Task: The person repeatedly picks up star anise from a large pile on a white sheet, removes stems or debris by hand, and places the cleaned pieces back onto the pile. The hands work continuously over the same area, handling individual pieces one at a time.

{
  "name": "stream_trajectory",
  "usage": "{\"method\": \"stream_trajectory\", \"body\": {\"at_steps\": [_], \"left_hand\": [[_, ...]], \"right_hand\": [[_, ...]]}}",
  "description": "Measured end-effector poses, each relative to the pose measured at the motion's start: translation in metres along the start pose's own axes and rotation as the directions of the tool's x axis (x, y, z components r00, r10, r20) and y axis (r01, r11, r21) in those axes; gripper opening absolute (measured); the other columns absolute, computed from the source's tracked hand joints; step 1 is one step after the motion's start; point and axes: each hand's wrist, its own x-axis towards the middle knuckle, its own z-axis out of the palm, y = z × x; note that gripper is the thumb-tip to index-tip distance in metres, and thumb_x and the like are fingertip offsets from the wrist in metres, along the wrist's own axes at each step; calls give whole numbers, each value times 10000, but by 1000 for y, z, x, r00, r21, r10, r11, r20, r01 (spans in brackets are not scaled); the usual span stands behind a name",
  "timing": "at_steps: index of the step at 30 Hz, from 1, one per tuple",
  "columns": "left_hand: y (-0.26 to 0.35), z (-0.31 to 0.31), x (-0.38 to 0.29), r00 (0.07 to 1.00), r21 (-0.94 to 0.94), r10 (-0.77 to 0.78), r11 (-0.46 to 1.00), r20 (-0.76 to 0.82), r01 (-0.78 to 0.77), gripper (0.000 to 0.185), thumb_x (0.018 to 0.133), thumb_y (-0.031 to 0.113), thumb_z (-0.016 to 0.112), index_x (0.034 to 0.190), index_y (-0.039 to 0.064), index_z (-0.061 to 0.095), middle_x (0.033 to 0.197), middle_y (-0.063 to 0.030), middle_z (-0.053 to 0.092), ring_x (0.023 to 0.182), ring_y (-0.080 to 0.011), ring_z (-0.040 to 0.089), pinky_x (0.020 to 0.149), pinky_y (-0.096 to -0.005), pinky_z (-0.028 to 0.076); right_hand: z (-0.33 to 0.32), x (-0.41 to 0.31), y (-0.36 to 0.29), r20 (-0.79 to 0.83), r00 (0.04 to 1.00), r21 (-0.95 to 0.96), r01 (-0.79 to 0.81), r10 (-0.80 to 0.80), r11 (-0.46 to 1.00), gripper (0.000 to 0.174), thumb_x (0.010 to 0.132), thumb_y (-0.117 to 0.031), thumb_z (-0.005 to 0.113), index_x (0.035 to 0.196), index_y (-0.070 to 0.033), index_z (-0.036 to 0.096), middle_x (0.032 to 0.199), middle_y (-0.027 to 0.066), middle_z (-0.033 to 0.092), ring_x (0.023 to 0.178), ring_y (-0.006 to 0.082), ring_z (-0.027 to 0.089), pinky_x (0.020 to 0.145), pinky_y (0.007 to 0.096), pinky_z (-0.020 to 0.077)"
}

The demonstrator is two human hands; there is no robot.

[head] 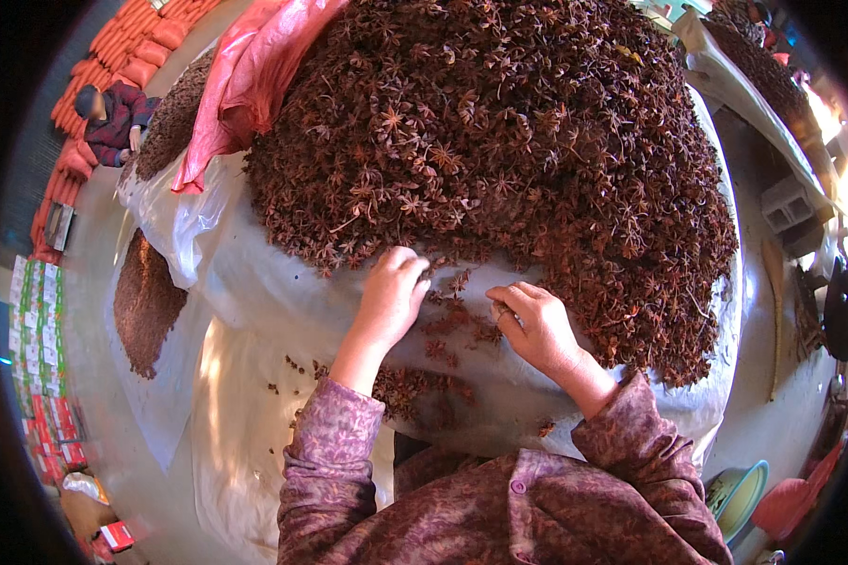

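A large heap of dried star anise (495, 141) lies before me on a pale plastic sheet (311, 311). At the heap's near edge is my left hand (396, 293), its fingers curled down next to the pods; whether it pinches one is hidden. To its right, my right hand (537, 328) hovers low over the sheet with bent fingers, and a ring-like band shows on one. What its fingertips hold is too small to tell. Between the hands lie a few loose pods (459, 282). More star anise pieces (410, 388) are scattered nearer my body, below my left wrist.
A pink woven sack (247, 78) drapes over the heap's left side. Further left, a person (113, 123) sits by another dark pile (173, 120), near stacked orange sacks (148, 53). Stacked cartons (39, 332) line the left. Rightward are a concrete block (788, 205) and a basin (742, 501).
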Motion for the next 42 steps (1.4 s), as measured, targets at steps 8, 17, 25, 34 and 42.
{"method": "stream_trajectory", "body": {"at_steps": [8,17,25,34,42], "left_hand": [[5,-1,-10,998,-93,31,995,-54,-36,220,816,-18,745,1012,23,654,1002,-123,651,927,-337,651,794,-420,541],[18,-13,-43,925,-975,-317,-139,212,176,92,975,93,675,1063,69,659,927,-42,655,793,-143,609,739,-300,535],[22,-16,-18,925,-341,-330,861,190,377,235,898,83,730,1103,-17,674,1079,-110,655,903,-210,670,756,-336,551],[21,11,-28,997,-199,-72,977,10,72,301,807,-8,766,1069,4,617,1006,-171,677,934,-365,678,818,-431,540],[31,5,-33,993,-242,-5,970,-120,-24,204,814,-18,720,989,7,618,909,-179,637,831,-399,640,774,-429,536]], "right_hand": [[22,27,-17,-40,999,118,37,-32,992,310,867,-101,687,1165,-19,664,975,203,675,874,412,670,742,461,555],[8,6,-31,267,964,503,-136,-4,854,131,1018,-141,620,1014,-17,664,799,51,674,689,121,641,618,297,517],[-11,-14,-3,139,889,530,-440,437,725,223,1013,-53,550,1213,-20,643,786,17,658,704,74,607,642,255,509],[27,17,-14,119,974,194,-211,190,958,329,918,-102,620,1244,-71,652,746,230,657,688,394,675,650,451,543],[34,11,-25,165,984,-260,-22,66,965,131,921,-189,640,893,-69,596,654,165,639,649,361,686,559,467,535]]}}
